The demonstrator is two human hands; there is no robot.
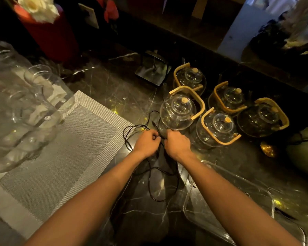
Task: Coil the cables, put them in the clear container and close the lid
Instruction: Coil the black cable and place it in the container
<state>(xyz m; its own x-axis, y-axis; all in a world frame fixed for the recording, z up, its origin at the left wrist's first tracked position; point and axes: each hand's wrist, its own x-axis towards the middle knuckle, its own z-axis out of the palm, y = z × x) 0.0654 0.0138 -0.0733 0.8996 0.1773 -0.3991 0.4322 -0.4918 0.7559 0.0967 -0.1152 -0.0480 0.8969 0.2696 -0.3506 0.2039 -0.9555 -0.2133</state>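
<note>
Head view, looking down on a dark marble counter [100, 80].

Left hand [146, 142]: curled closed, fingers pinched on a thin black cable [149, 176] at the middle of the counter. Right hand [177, 143]: likewise closed on the same cable, just beside the left, knuckles nearly touching. Exact finger placement too small to tell.

Cable: one slack loop thrown out left and beyond the hands, edging the grey woven placemat [60, 157]; a second, longer run trailing back toward the body between the forearms, curving round under the right wrist. Long axis of the loose length roughly near-to-far, along the gap between the arms. Not yet coiled, judging by the open sprawl. Only one cable made out; others, if any, not visible.

Clear container [256, 189]: low, transparent, rounded corners, lying near right, under and beside the right forearm. Open, apparently empty; lid not identifiable. Nearer to the right hand than to the left; from the hands, back and to the right.

Glass teapots with bamboo handles, five, grouped far right; nearest one [178, 112] just beyond the right hand, close enough to be knocked during winding.

Clear glassware [25, 103] at left, blurred. Red vase [52, 38] far left, with flowers.
</note>
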